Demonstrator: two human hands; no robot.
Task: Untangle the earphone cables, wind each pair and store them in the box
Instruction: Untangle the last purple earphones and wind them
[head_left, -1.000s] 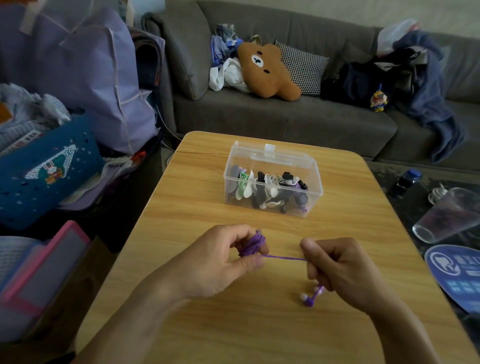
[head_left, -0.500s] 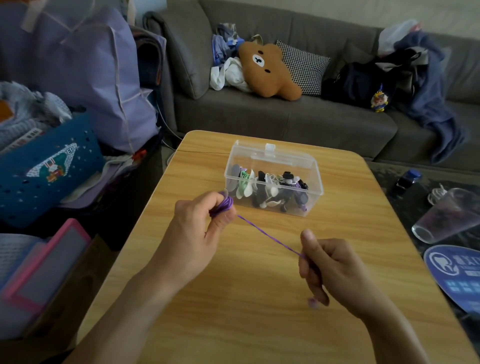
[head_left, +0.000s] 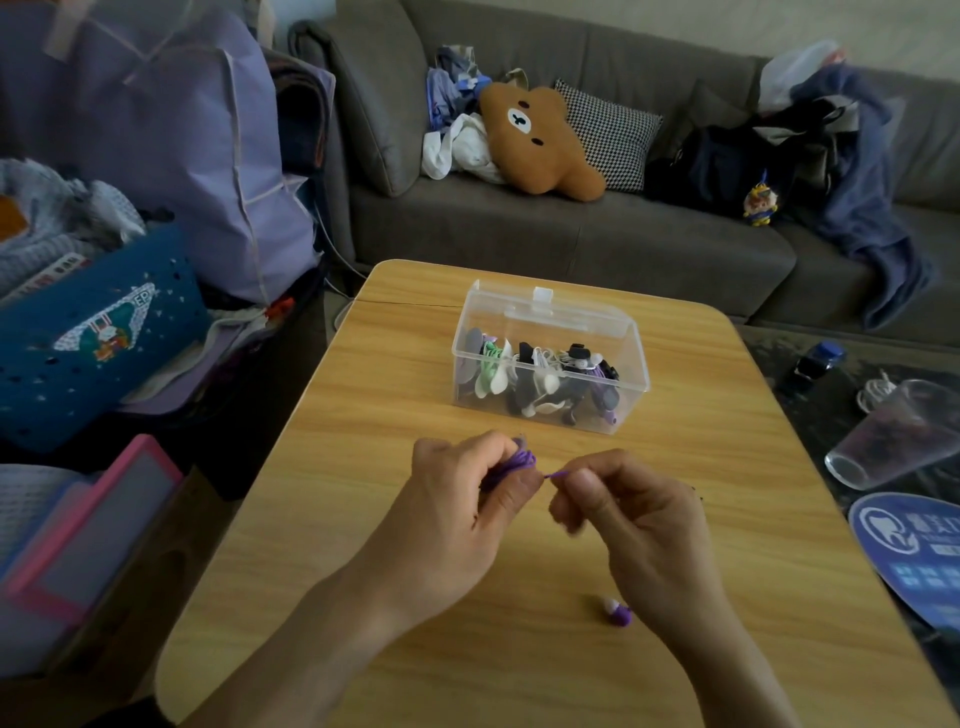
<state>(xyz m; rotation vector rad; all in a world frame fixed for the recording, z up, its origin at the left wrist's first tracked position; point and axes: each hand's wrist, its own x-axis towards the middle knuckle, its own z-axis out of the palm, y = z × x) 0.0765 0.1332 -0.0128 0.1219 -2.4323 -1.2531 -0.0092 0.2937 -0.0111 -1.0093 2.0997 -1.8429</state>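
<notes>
The purple earphone cable (head_left: 519, 460) is bunched into a small coil of loops above the near middle of the wooden counter (head_left: 363, 467), held in the left hand (head_left: 457, 499), whose thumb and curled fingers pinch the bundle. From the coil a short free stretch of cable runs roughly left to right, nearly level, to the right hand (head_left: 634, 525), which pinches it between thumb and forefinger, the other fingers curled under. The two hands sit just beside each other, so the taut stretch between them is brief. A purple earbud (head_left: 615, 612) with a pale tip shows just left of the right wrist, low over the counter; whether it hangs or touches the wood cannot be told.

Farther back on the counter stands the clear plastic box (head_left: 550, 358), its long axis running left to right and slightly skewed, its hinged lid open toward the sofa (head_left: 571, 244). Inside lie wound earphones in green, white, black, grey and purple.

To the right, off the counter, a clear plastic cup (head_left: 904, 436) lies tilted on a dark surface, beside a blue round fan (head_left: 914, 551) with a white logo and writing too small to read. On the left a blue bag (head_left: 93, 338) carries a rocket picture with the letters "EP". A brown bear cushion (head_left: 535, 140) rests on the sofa.
</notes>
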